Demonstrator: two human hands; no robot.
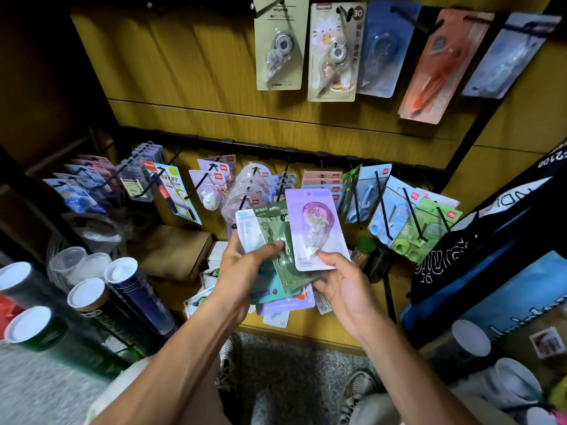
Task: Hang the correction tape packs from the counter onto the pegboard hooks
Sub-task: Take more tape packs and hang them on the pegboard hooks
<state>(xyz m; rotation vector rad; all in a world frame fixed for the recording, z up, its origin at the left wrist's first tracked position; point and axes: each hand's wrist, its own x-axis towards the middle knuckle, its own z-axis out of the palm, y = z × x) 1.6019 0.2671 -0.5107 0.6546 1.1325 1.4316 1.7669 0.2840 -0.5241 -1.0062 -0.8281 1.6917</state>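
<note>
**Operator:** Purple card stock identifies the purple pack (316, 230). State its position and who holds it.

**Inspector:** The right hand (340, 283) pinches its lower edge, thumb on the front face. The left hand (242, 268) grips a fanned stack (267, 237) of further packs, thumb across the green one. The purple pack overlaps the stack's right side. More packs lie loose on the worktop (325, 328) directly below both hands.

**Operator:** Which relation governs the coming move?

**Inspector:** The pack's long axis runs nearly upright, tilted slightly left, with the hang slot at the top edge, pointing away from the hands and toward the lower row of hooks (383, 207). That row sits just beyond and slightly above the pack. The right hand is the nearer one to the hooks on the right. My judgement: the slot must be aligned with a hook tip, then pushed along it.

**Operator:** The upper row (340, 13)?

**Inspector:** Well apart, higher on the panel; five packs hang there.

**Operator:** List limits of visibility.

**Inspector:** The number of packs in the stack cannot be counted. The right fingers behind the card are hidden. Which lower hook carries matching purple packs cannot be determined; several are crowded and overlapped.
</note>
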